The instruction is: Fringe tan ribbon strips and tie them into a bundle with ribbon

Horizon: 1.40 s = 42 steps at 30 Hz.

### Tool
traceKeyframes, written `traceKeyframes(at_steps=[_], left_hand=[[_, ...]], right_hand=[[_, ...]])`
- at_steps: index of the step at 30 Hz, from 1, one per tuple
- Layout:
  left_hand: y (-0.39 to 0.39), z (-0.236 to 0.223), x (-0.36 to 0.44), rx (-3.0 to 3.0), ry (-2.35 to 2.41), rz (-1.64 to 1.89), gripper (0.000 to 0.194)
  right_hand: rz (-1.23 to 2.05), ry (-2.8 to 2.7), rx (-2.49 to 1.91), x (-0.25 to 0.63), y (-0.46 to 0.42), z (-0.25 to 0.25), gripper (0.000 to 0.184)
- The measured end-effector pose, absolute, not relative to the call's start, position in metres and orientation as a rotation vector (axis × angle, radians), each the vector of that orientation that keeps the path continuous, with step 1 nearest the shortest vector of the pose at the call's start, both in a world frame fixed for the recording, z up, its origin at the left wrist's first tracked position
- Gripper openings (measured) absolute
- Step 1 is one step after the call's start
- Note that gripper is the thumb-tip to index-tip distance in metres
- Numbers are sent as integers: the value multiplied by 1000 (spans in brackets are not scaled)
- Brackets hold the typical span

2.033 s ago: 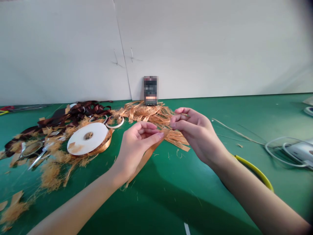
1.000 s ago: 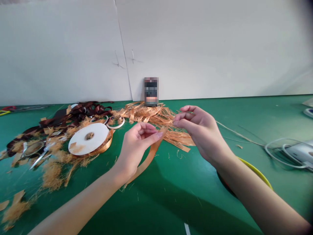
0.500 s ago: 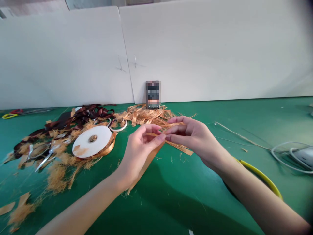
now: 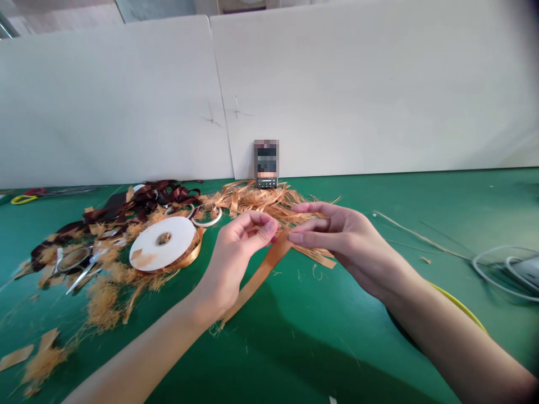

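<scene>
A tan ribbon (image 4: 266, 268) slants down and left from my right fingertips, passing behind my left wrist to a frayed lower end. My right hand (image 4: 343, 233) pinches its upper end between thumb and finger, other fingers loosely bent. Just left of that end, my left hand (image 4: 238, 247) is closed in a pinch; whatever lies between thumb and finger is too small to make out. Beyond both hands spreads a pile of fringed tan ribbon strips (image 4: 248, 196). A white spool (image 4: 147, 241) wound with tan ribbon lies left of my left hand.
Dark brown ribbon (image 4: 115, 207), thread fluff (image 4: 103, 303) and small scissors (image 4: 82, 275) clutter the left. Yellow-handled scissors (image 4: 25, 199) lie further back. A phone (image 4: 266, 163) leans on the white partition (image 4: 357, 95). At right are a coiled cable (image 4: 484, 264) and a yellow loop (image 4: 461, 308).
My fingertips have parted slightly: the left hand has shifted a little left, the right a little right. More of the ribbon's upper end now shows between them. The view has tilted slightly.
</scene>
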<state>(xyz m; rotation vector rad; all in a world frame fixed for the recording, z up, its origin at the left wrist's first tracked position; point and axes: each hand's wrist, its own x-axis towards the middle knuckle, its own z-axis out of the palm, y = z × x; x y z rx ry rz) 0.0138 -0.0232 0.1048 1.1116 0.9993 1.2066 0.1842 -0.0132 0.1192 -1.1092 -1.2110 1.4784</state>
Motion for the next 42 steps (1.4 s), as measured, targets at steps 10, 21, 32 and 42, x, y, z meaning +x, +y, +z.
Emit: traceKeyframes(at_steps=[10, 21, 32, 42], left_hand=[[-22, 103, 12, 1243, 1041, 1193, 13], [-24, 102, 13, 1336, 1098, 1191, 13], [-25, 104, 16, 1233, 1092, 1150, 18], [-23, 104, 14, 1232, 1148, 1169, 19]], right_hand=[[1484, -1196, -1126, 186, -14, 122, 43], [1398, -1313, -1115, 184, -14, 116, 34], [1344, -1253, -1106, 183, -11, 112, 34], [1239, -1139, -1112, 184, -7, 113, 31]])
